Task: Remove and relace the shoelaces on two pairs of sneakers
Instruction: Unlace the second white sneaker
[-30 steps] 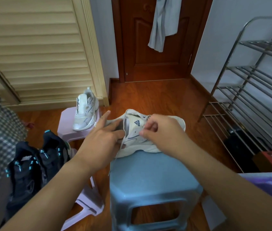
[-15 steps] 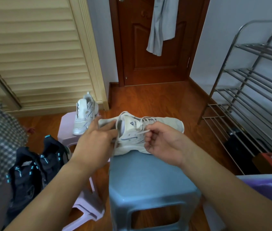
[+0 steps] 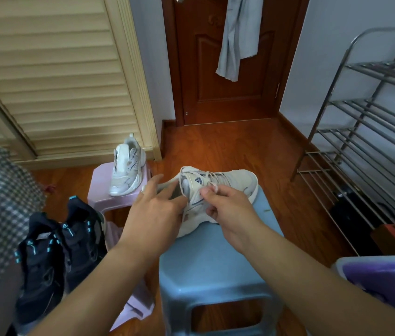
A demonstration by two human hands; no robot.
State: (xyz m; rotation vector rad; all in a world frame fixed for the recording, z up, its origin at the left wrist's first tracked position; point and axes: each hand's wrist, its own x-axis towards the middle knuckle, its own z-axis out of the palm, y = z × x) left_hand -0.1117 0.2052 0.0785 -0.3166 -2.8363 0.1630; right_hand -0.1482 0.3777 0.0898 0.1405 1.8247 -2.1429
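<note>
Sneaker (image 3: 230,187) white, laced, on blue stool (image 3: 215,260) | right hand (image 3: 230,209) pinches lace (image 3: 212,185) | left hand (image 3: 155,212) fingers straight on heel

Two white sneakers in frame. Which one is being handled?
The white sneaker on the blue stool, with both hands at its laces. The other white sneaker sits untouched on the pink stool.

You're in a home, in what looks like an entry corner or bedroom. At 12 o'clock a dark wooden door (image 3: 225,69) carries a hanging grey garment (image 3: 236,37). At 10 o'clock stand cream louvred closet doors (image 3: 53,76); at 3 o'clock, a bare metal shoe rack (image 3: 371,132). Polished wooden floor (image 3: 228,149) and plastic stools (image 3: 215,267) lie below you.
</note>
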